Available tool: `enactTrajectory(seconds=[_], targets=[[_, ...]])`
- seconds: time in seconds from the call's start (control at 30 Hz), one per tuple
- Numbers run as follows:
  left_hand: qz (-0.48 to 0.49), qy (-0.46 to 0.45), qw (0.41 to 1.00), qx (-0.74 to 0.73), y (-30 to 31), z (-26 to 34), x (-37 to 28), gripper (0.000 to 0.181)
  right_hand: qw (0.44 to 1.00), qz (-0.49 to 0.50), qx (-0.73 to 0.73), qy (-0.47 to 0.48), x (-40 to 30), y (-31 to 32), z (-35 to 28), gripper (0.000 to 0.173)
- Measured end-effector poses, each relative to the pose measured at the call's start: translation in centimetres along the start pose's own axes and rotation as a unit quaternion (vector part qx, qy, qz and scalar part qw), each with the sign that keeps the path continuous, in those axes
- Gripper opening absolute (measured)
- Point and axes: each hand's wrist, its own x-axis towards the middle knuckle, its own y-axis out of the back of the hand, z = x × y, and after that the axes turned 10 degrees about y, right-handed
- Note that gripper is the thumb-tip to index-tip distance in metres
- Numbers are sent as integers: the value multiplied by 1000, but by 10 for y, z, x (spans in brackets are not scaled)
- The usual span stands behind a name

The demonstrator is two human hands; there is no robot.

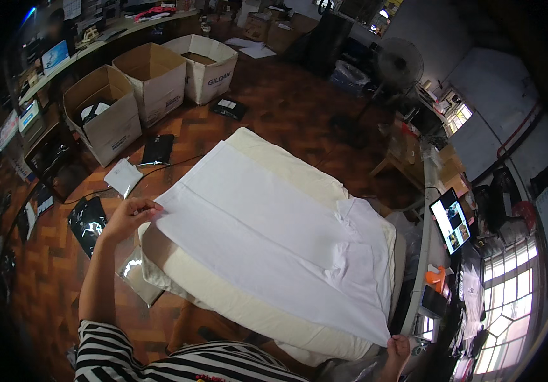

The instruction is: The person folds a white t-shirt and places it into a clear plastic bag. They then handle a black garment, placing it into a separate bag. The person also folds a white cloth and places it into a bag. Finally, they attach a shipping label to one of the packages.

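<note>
A white garment, apparently a shirt (274, 210), lies spread over a cream cloth-covered board (298, 153) in front of me. One long strip along its near side is folded over, leaving a crease lengthwise. Bunched fabric shows toward its right end. At the garment's left corner, my left hand (128, 217) pinches the edge between thumb and fingers. My right hand (398, 348) grips the opposite corner at the lower right, close to the picture's bottom.
Three large cardboard boxes (159, 88) stand at the upper left. Plastic-wrapped packets, one black (85, 224) and one white (123, 176), lie on the parquet floor (274, 90). A pedestal fan (399, 62) stands behind. At right, a table holds a lit tablet (450, 221) and an orange object (437, 278).
</note>
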Motion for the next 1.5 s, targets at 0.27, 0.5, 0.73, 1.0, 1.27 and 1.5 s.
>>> enactTrajectory(seconds=[0.27, 0.5, 0.73, 1.0, 1.27, 1.5], targets=[[221, -126, 905, 342, -31, 10, 6, 17, 868, -134, -442, 181, -18, -31, -16, 21], [-83, -323, 911, 244, -266, 97, 28, 47, 931, -136, -294, 166, 95, -141, -12, 40], [-177, -310, 894, 271, -377, 140, 31, 40, 966, -185, -155, 87, 146, -147, -13, 19], [-339, -507, 757, 234, -302, 115, 29, 27, 946, -302, 2, 120, 145, -118, 7, 12], [104, -243, 821, 505, -163, 99, 196, 30, 959, 120, -166, 197, 235, -193, 51, 17], [178, -293, 819, 461, -65, 115, 160, 10, 980, -39, 90, 173, 214, -132, -15, 17]])
